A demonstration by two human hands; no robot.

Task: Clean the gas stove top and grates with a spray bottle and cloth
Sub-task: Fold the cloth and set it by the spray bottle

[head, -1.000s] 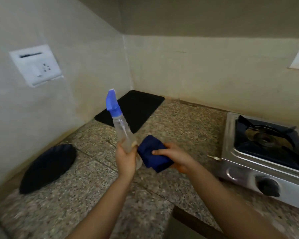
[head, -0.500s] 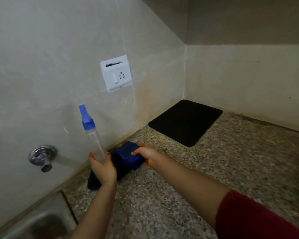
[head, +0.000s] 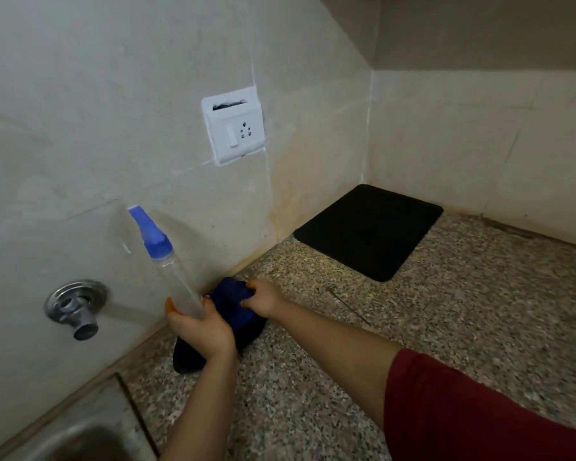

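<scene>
My left hand (head: pixel 202 331) grips the lower part of a clear spray bottle (head: pixel 177 277) with a blue nozzle, tilted towards the left wall. My right hand (head: pixel 263 299) holds a folded blue cloth (head: pixel 231 302) down against a black plate (head: pixel 193 356) that lies on the granite counter by the wall. The plate is mostly hidden by my hands and the cloth. The gas stove is out of view.
A black mat (head: pixel 369 231) lies in the back corner of the speckled counter (head: pixel 446 311). A steel tap fitting (head: pixel 75 307) sticks out of the left wall above a sink (head: pixel 77 437). A white socket (head: pixel 235 128) is set in the wall.
My view has swung left, away from the stove. Both hands carried the bottle and cloth towards the wall, and the cloth now rests on the black plate.
</scene>
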